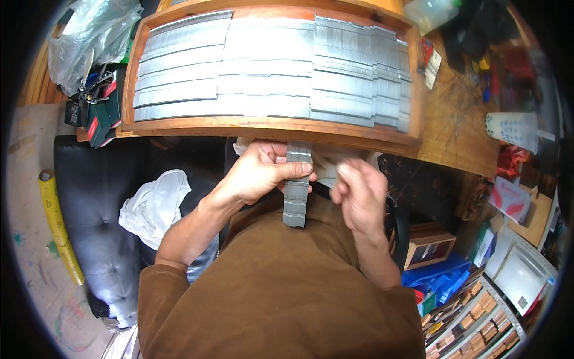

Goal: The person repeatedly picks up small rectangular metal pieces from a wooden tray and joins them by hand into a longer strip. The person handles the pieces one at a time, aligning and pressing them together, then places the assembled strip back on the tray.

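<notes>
My left hand (263, 167) grips a stack of thin grey metal strips (296, 206), thumb across its front and fingers behind. The stack hangs upright just in front of the tray's near edge, its lower end over my brown shirt. To its right, my right hand (362, 188) is raised with fingers curled in, apart from the stack. It is slightly smeared by motion, and anything inside the fingers is hidden. Beyond both hands, a wooden tray (281, 127) holds many similar grey metal strips (266, 66), laid in overlapping rows.
The tray stands on a wooden table (451, 134). Left of it are a clear plastic bag (95, 36) and small dark green boxes (101, 122). A patterned cup (512, 130) stands at the right. A black padded seat (101, 221) with a white bag (156, 203) is at my left.
</notes>
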A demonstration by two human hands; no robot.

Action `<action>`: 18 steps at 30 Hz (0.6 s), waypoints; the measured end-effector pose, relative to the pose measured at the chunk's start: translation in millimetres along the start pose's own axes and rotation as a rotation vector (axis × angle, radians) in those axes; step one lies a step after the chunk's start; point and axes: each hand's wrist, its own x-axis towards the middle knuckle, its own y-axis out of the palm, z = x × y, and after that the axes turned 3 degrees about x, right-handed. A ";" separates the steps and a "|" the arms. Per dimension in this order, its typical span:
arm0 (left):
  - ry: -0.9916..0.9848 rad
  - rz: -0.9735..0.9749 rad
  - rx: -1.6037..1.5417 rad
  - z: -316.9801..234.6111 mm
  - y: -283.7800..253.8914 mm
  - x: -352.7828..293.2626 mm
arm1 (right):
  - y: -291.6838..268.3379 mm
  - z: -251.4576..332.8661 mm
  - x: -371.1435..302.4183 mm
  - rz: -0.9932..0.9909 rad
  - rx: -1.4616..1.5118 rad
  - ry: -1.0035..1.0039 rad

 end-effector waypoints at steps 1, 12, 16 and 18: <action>0.001 -0.008 -0.006 -1.2 0.0 0.7 | -7.7 16.8 -7.7 -0.035 -0.056 -0.019; -0.003 0.002 -0.028 -0.9 2.0 1.4 | -73.4 154.3 19.9 -0.239 0.108 -0.463; -0.025 0.000 0.024 -3.4 1.1 -3.0 | -32.3 82.9 -6.4 0.210 -0.285 -0.035; -0.031 0.004 0.017 -4.1 1.0 -2.5 | -14.8 43.2 1.7 0.299 -0.230 0.219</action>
